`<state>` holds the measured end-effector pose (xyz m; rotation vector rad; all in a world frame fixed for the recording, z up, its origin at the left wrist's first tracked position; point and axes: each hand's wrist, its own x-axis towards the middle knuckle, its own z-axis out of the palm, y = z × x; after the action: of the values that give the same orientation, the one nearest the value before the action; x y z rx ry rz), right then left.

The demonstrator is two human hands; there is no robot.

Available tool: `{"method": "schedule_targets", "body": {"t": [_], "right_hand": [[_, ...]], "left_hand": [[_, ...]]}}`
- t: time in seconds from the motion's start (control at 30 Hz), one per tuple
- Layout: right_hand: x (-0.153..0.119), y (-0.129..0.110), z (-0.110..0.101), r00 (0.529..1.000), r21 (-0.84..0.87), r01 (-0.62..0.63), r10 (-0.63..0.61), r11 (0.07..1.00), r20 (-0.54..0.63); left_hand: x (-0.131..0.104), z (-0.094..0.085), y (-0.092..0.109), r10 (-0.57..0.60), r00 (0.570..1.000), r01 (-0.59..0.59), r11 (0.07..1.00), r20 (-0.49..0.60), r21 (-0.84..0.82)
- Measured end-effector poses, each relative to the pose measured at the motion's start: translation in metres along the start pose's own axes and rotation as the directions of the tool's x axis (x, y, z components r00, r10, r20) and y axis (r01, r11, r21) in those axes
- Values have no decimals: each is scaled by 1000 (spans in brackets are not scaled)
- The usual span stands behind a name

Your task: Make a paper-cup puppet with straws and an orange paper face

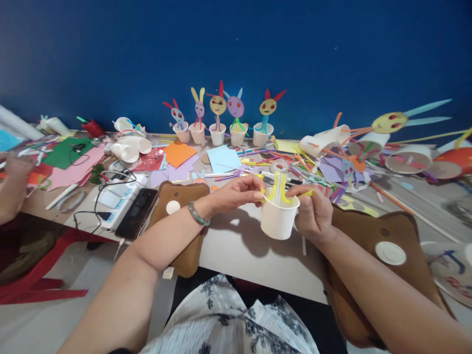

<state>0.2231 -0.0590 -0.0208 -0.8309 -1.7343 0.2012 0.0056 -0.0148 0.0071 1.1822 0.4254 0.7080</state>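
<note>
A white paper cup is held upright just above the table, between my two hands. Inside it stands a bent yellow strip, whose ends reach over the rim on both sides; its exact material is hard to tell. My left hand pinches the cup's left rim together with one yellow end. On the other side, my right hand has its fingers closed around the cup's right edge, and the other yellow end sticks out above the thumb.
Paper-faced puppets in white cups line the wall. Coloured paper, tape and strips clutter the table's back. Brown cushions lie either side; a phone and power strip sit left. Another person's hand is far left.
</note>
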Motion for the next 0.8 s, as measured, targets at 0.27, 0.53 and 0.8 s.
{"method": "schedule_targets", "body": {"t": [0.27, 0.53, 0.8], "right_hand": [[0, -1, -1, 998, -38, -30, 32, 999, 61], [4, 3, -2, 989, -9, -126, 126, 992, 80], [6, 7, 1, 966, 43, -217, 209, 975, 150]], "left_hand": [[-1, 1, 0, 58, 998, -60, 996, 24, 69], [0, -3, -4, 50, 999, -49, 996, -7, 77], [3, -2, -3, 48, 980, -46, 999, -193, 12]]}}
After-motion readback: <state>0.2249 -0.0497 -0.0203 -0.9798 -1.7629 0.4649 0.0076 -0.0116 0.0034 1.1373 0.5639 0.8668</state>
